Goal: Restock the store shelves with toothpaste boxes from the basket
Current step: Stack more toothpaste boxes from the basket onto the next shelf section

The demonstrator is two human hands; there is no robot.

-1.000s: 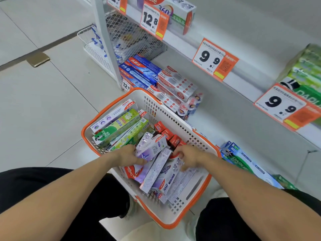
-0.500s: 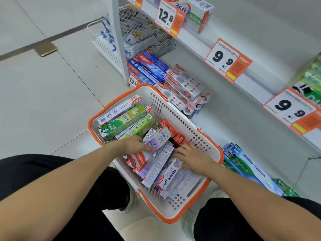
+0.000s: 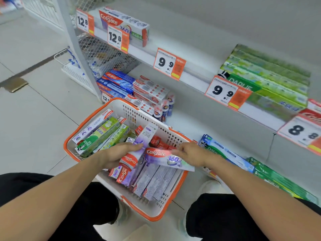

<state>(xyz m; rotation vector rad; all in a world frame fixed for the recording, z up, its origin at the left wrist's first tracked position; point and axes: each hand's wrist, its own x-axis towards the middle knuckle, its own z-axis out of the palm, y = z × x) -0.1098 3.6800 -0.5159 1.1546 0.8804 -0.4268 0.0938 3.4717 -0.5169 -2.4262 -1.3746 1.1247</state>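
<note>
My left hand (image 3: pixel 116 154) grips a purple box (image 3: pixel 139 146); my right hand (image 3: pixel 190 153) pinches a Colgate box (image 3: pixel 166 158) above the basket (image 3: pixel 102 115) centre.

Grey tiled floor (image 3: pixel 34 119) carries white basket with orange rim (image 3: pixel 90 119). Bottom shelf (image 3: pixel 199 119): blue and red-white toothpaste boxes (image 3: pixel 132 87) at left end, Darlie boxes (image 3: pixel 225 152) at front edge. Upper shelf (image 3: pixel 191 49): Colgate box (image 3: pixel 121 23) left, green boxes (image 3: pixel 269 79) right.
</note>
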